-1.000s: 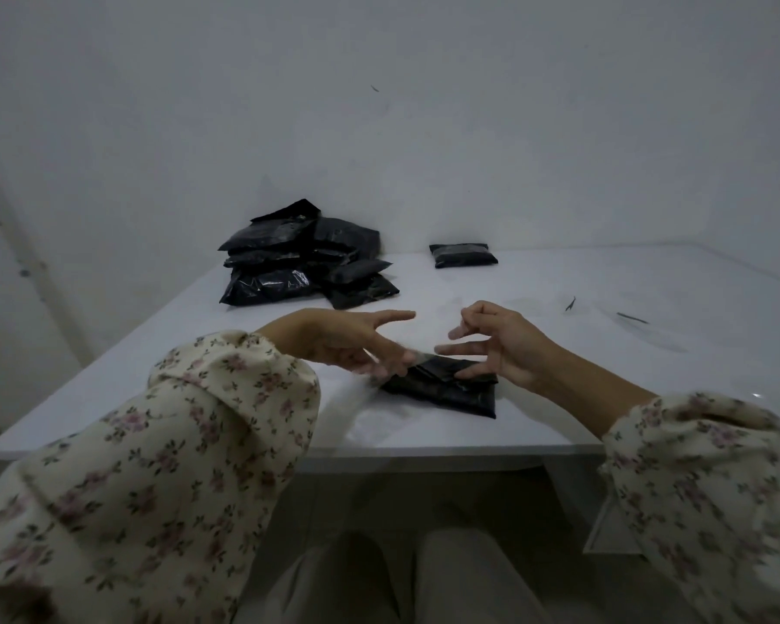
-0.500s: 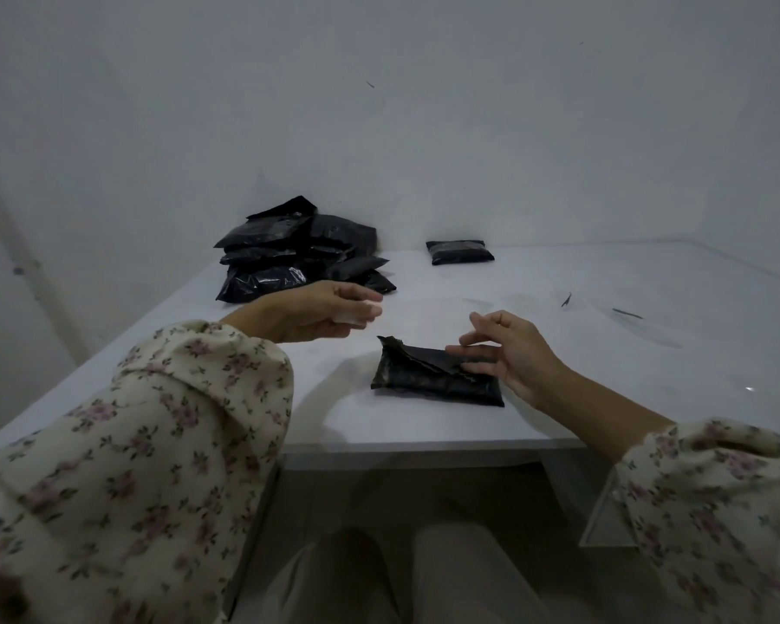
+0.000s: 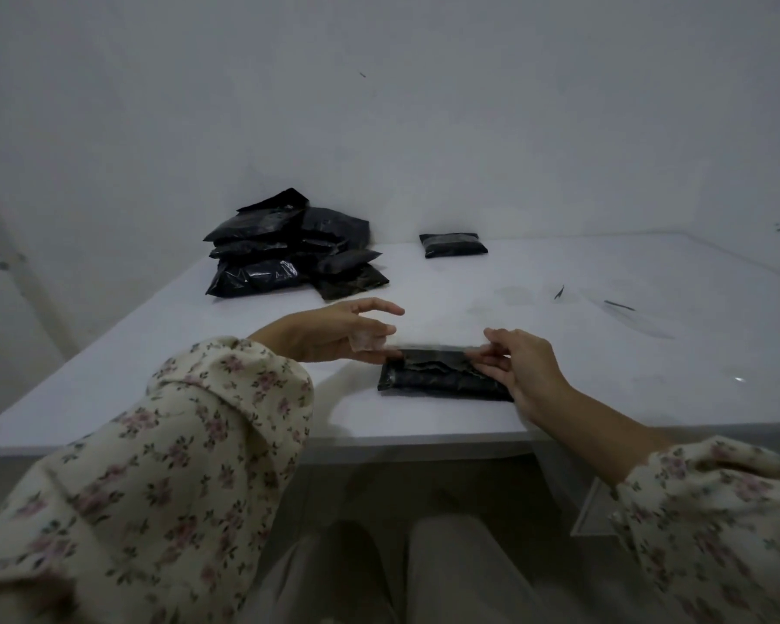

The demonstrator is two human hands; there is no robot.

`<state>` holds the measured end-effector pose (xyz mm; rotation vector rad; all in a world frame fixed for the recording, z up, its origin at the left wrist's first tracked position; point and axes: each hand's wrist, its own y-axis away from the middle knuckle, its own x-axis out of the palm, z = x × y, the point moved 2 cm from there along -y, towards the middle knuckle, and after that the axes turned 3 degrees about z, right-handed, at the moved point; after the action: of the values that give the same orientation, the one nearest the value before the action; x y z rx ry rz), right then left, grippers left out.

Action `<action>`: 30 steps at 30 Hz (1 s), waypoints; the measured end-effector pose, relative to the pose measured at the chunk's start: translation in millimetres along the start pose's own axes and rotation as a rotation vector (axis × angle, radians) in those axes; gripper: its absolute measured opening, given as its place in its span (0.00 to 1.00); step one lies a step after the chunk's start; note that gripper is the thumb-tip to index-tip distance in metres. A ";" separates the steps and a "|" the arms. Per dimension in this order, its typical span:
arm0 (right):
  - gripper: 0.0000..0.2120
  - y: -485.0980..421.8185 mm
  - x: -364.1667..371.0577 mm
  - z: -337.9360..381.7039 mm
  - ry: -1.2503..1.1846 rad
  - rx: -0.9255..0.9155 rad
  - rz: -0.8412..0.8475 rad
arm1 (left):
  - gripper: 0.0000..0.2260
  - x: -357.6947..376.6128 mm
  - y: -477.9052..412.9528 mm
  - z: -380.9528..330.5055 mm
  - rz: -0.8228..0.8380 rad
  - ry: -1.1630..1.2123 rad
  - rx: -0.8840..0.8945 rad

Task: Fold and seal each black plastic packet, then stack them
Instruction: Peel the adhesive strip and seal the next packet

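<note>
the right grip (image 3: 524,370) pinches the packet (image 3: 437,381) folded flat on the counter (image 3: 559,272) so the left grip (image 3: 339,331), pinching what looks like tape (image 3: 370,340), can seal it.

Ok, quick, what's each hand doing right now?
Left hand: fingers straight, tips at the packet's left end; grip cannot be told.
Right hand: pinching the packet's right end.

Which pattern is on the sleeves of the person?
Small pink flowers on cream cloth; the left sleeve in the head view shows it best.
</note>
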<state>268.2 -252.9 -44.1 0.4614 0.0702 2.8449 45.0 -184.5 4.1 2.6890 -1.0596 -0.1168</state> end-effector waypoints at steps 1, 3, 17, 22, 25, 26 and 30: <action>0.07 0.5 -0.8 -2.2 0.003 -0.010 -0.003 | 0.14 0.4 0.5 2.9 0.008 -0.012 -0.006; 0.07 1.8 -2.0 -4.7 0.017 -0.032 -0.005 | 0.16 -0.1 0.8 7.7 0.004 -0.028 -0.015; 0.08 13.3 -15.6 2.3 0.021 -0.052 -0.044 | 0.14 -8.0 -4.6 29.2 -0.050 -0.014 -0.015; 0.07 15.0 -16.1 2.1 0.106 -0.075 -0.084 | 0.16 -9.1 -3.1 33.1 -0.023 -0.022 -0.023; 0.08 15.9 -17.4 0.2 0.120 -0.097 -0.113 | 0.15 -9.0 -2.2 33.3 -0.010 -0.005 -0.033; 0.09 16.1 -18.3 -0.9 0.133 -0.102 -0.123 | 0.14 -8.9 -2.1 33.8 -0.012 0.003 -0.037; 0.11 15.4 -22.3 -4.1 0.280 -0.162 -0.160 | 0.13 -8.5 -4.6 37.2 -0.030 0.003 -0.057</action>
<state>283.6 -273.6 -53.4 0.0215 -0.0686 2.7087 35.7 -182.9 -33.2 2.6532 -1.0001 -0.1461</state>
